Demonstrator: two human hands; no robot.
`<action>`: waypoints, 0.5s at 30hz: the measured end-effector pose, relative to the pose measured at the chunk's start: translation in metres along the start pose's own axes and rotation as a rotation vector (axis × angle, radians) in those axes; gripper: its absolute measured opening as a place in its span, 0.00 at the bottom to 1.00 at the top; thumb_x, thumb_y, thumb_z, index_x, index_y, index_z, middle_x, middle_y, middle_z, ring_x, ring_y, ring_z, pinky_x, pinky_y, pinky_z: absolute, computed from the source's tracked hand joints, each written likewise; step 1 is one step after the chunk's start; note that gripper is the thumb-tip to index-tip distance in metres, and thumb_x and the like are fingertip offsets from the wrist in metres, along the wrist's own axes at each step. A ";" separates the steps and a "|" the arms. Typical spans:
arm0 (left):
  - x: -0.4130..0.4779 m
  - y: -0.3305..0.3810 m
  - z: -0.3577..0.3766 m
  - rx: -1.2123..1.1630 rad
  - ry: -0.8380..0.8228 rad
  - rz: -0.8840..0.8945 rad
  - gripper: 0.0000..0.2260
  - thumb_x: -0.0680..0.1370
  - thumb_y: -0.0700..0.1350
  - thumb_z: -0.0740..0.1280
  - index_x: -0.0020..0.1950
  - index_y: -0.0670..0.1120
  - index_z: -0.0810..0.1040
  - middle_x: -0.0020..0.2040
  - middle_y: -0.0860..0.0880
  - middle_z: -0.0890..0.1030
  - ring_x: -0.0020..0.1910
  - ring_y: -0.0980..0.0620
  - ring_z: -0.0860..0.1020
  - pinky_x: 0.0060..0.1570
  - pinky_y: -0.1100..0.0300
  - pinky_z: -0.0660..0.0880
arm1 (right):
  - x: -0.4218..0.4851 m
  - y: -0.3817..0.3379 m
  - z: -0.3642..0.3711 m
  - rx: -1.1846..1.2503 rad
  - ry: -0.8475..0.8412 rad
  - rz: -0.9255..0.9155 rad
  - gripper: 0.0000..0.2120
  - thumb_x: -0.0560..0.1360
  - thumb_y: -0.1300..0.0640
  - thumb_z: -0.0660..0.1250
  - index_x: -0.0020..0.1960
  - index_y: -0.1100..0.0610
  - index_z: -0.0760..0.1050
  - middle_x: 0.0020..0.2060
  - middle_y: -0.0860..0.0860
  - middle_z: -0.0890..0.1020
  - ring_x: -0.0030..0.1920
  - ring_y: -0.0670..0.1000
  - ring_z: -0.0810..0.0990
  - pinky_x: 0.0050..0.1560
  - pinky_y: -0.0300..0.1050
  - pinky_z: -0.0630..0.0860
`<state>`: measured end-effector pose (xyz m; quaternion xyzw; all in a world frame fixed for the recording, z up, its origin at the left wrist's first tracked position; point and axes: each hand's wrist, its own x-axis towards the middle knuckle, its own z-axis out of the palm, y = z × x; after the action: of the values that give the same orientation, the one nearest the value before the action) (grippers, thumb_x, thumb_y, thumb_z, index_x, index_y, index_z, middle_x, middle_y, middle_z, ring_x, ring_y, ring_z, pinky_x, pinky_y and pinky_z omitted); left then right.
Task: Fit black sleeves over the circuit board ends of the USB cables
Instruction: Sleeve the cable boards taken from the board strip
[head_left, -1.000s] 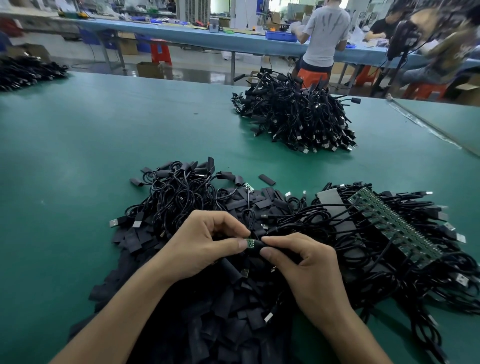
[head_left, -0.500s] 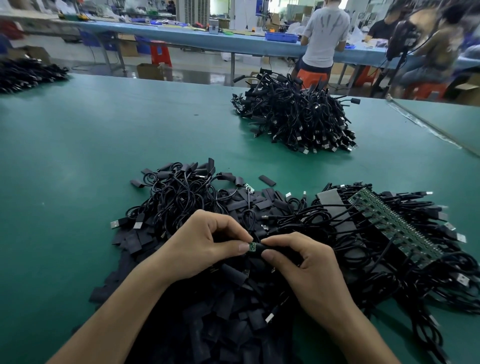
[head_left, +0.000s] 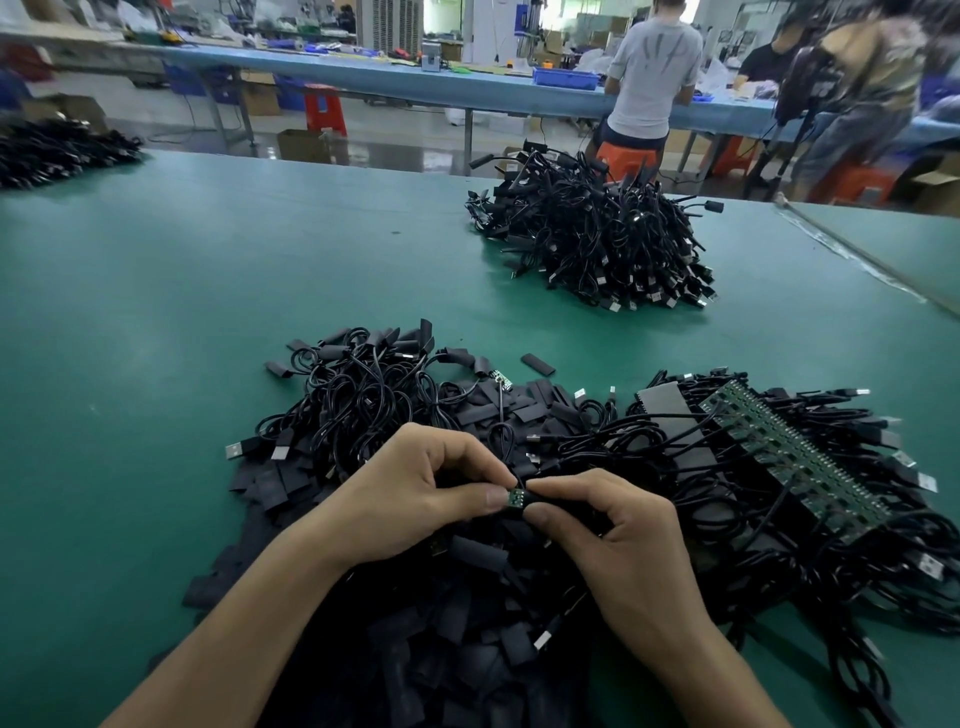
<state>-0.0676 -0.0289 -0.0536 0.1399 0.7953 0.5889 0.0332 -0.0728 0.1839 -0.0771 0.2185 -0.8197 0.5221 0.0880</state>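
- Pinching a small green circuit board (head_left: 515, 497) between thumb and forefinger, the left hand (head_left: 415, 499) meets the right hand (head_left: 623, 545). The right thumb and forefinger grip a black sleeve (head_left: 543, 502) that touches the board's right end. How far the sleeve covers the board cannot be told.
- Under both hands lies a deep pile of loose sleeves (head_left: 467, 649), hiding the surface along the near edge.
- Just beyond the left hand sits a tangle of USB cables (head_left: 363, 405). To the right, more cables fan out from a long green strip of boards (head_left: 795, 462).
- A green table (head_left: 156, 312) carries everything. A second cable heap (head_left: 597, 244) sits well beyond the hands, and a third heap (head_left: 57, 150) lies at the far left edge.
- Behind stand a blue workbench (head_left: 415, 85), a red stool (head_left: 324, 109) and a person (head_left: 652, 67) facing away.
- Counted: two hands, one pinched board, one gripped sleeve, one strip and four cable masses.
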 end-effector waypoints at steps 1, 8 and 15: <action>0.000 0.000 0.000 -0.016 -0.002 0.000 0.06 0.75 0.37 0.74 0.47 0.47 0.86 0.40 0.47 0.86 0.38 0.56 0.82 0.40 0.66 0.76 | 0.000 0.000 0.000 0.036 0.000 0.008 0.09 0.69 0.54 0.76 0.49 0.48 0.85 0.43 0.39 0.84 0.47 0.41 0.83 0.47 0.32 0.75; 0.000 -0.003 0.002 -0.098 0.025 -0.023 0.06 0.73 0.39 0.76 0.45 0.49 0.85 0.40 0.46 0.85 0.37 0.55 0.81 0.38 0.65 0.77 | 0.000 0.000 -0.001 0.081 -0.003 0.037 0.10 0.68 0.56 0.78 0.48 0.47 0.85 0.42 0.39 0.85 0.46 0.41 0.84 0.47 0.35 0.77; 0.000 -0.003 0.002 -0.095 0.010 -0.023 0.04 0.73 0.37 0.75 0.44 0.46 0.85 0.39 0.48 0.85 0.36 0.56 0.81 0.38 0.65 0.76 | 0.000 -0.003 0.001 0.037 -0.012 -0.026 0.13 0.66 0.50 0.75 0.51 0.49 0.85 0.43 0.39 0.85 0.46 0.40 0.83 0.47 0.32 0.76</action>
<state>-0.0674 -0.0277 -0.0569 0.1262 0.7681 0.6264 0.0427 -0.0712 0.1823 -0.0751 0.2337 -0.8075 0.5348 0.0857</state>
